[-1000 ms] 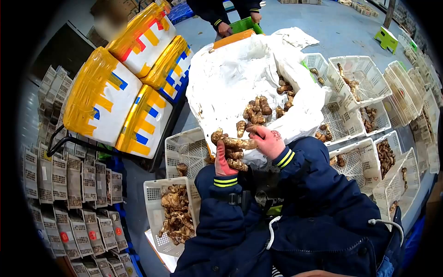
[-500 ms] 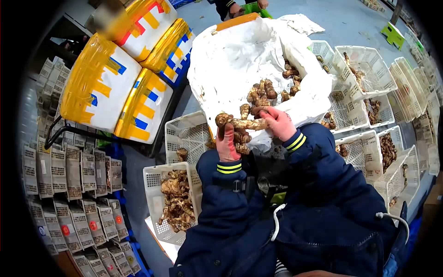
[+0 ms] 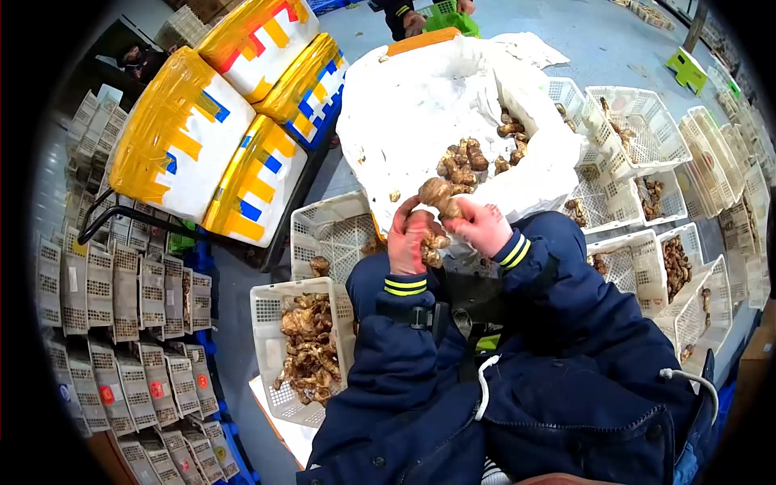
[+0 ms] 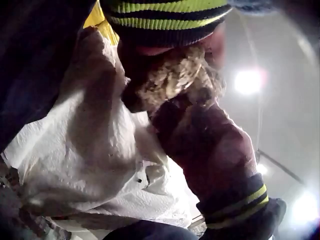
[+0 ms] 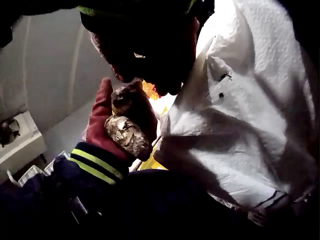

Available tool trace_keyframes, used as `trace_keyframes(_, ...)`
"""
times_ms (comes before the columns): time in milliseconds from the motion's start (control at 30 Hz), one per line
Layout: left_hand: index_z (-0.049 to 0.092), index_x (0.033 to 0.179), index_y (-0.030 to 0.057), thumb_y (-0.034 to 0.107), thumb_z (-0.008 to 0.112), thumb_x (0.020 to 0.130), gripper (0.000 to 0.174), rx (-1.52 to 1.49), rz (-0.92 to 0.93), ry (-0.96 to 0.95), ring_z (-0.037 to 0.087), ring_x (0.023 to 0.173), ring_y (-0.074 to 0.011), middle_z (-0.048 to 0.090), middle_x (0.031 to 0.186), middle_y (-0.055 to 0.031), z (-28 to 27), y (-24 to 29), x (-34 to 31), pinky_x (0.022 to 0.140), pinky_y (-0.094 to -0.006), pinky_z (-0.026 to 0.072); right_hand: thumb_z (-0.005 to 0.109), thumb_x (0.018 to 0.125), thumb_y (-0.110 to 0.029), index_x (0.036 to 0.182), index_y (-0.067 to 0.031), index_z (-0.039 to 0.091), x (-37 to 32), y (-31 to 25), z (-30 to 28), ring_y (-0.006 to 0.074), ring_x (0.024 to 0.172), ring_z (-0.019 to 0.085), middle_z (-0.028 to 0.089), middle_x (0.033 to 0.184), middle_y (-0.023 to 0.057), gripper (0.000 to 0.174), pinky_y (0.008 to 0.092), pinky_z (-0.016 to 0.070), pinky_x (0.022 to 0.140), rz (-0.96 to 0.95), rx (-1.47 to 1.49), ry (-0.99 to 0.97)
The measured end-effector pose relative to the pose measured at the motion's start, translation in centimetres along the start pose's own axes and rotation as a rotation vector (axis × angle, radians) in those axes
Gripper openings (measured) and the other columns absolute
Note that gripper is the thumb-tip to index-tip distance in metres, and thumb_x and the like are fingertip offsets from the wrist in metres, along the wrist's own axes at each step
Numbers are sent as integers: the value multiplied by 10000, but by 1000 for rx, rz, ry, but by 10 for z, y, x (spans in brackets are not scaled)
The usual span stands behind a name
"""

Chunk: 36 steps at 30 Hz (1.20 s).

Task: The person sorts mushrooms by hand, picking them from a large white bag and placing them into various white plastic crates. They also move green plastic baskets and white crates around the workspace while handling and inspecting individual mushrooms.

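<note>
My left hand (image 3: 406, 241), in a pinkish glove, curls round several brown mushrooms (image 3: 432, 249) in the head view. The right hand (image 3: 483, 226) pinches a thick mushroom (image 3: 439, 194) whose round end points up and left, just above the left fingers. In the right wrist view two mushrooms (image 5: 127, 136) lie in the left palm. Beyond the hands, a pile of mushrooms (image 3: 463, 160) rests on white cloth (image 3: 404, 105). The left wrist view shows a pale, rough mushroom (image 4: 172, 80) under the left cuff; much of the grip there is dark.
A basket heaped with mushrooms (image 3: 311, 347) stands at lower left, beside a sparsely filled basket (image 3: 335, 242). More white baskets (image 3: 638, 121) line the right. Taped foam boxes (image 3: 182, 137) sit on a cart at left. Another person's hands (image 3: 415, 23) are at the top.
The long mushroom that lay level across both hands has been turned, its round end now up between them. The left fingers have curled further round the mushrooms below. The hands are closer together.
</note>
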<state>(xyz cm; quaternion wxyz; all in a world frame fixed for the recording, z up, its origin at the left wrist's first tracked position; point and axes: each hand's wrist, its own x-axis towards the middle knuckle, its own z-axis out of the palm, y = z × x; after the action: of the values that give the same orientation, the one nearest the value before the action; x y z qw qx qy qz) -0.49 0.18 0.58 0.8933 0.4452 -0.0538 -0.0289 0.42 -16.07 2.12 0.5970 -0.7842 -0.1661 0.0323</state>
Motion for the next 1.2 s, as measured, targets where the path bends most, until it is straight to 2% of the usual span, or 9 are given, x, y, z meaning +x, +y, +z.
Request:
trace_keyframes(67,467,1122,50,302,552,841,387,-232,-85,78,583,630,-186,583,771,-56,-9,-1,2,551,-348,501,583,799,-206,948,-26,552,2,7,-11,61,636,498,572,697,-4,236,236,402,563,179,271,7)
trace_keyframes(100,467,1121,62,343,530,849,396,-405,-132,116,587,637,-193,586,763,-55,-14,-2,3,544,-366,506,568,805,-173,934,-21,555,5,8,-8,79,638,507,587,726,33,200,219,399,572,162,584,75)
trace_keyframes(267,487,1102,76,445,436,866,441,-514,-186,69,596,666,-208,602,792,-65,-26,-3,8,593,-402,513,546,816,-156,957,17,541,4,9,-17,167,675,573,606,769,110,223,267,446,612,226,1001,27)
trace_keyframes(533,513,1055,75,440,467,856,418,-466,-224,162,588,623,-177,592,756,-38,-20,-3,5,574,-369,507,547,848,-207,1005,-9,532,8,16,-13,183,722,601,617,817,110,254,278,477,667,338,992,78)
trace_keyframes(767,545,1032,64,409,438,879,393,-544,-175,135,598,637,-186,611,766,-54,-20,-6,6,564,-351,524,576,827,-212,971,9,535,14,-1,-31,166,668,595,621,811,95,268,250,465,578,514,817,-136)
trace_keyframes(967,539,1007,67,387,464,874,355,-533,-226,245,570,610,-157,581,732,-24,-4,3,5,550,-315,499,621,755,-331,776,-27,601,112,-83,-62,73,527,515,589,643,23,305,202,404,484,293,-99,-109)
trace_keyframes(1033,534,1005,62,382,474,871,353,-516,-218,235,565,621,-167,572,747,-31,-4,-2,5,551,-316,488,610,751,-322,760,-40,606,160,-88,-56,139,538,550,581,606,57,282,267,431,511,166,-217,-35)
trace_keyframes(1100,509,1039,45,376,467,875,371,-519,-259,284,550,619,-180,546,744,-37,1,-2,3,583,-341,485,577,777,-302,885,-52,584,216,-94,-44,190,591,561,587,673,63,273,295,439,563,-217,-668,213)
trace_keyframes(1200,481,1074,46,361,466,878,371,-516,-301,205,553,651,-180,533,756,-35,7,-2,6,600,-337,479,531,788,-336,921,-66,550,291,-126,3,275,753,584,598,794,118,302,357,454,678,-680,-737,317)
